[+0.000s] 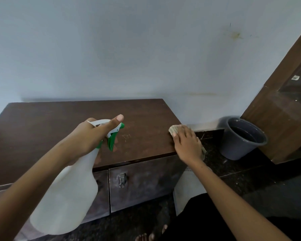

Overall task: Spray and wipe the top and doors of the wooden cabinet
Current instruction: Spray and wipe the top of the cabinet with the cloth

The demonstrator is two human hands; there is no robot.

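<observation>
A low dark wooden cabinet stands against the pale wall; its top fills the middle left and its right door with a metal latch faces me. My left hand grips a white spray bottle with a green trigger and nozzle, held above the front of the top, nozzle pointing right. My right hand presses a beige cloth onto the top's right edge. Part of the cloth pokes out below the hand.
A grey bucket holding dark water stands on the dark speckled floor right of the cabinet. A tall brown wooden unit rises at the far right. My toes and a pale garment show at the bottom.
</observation>
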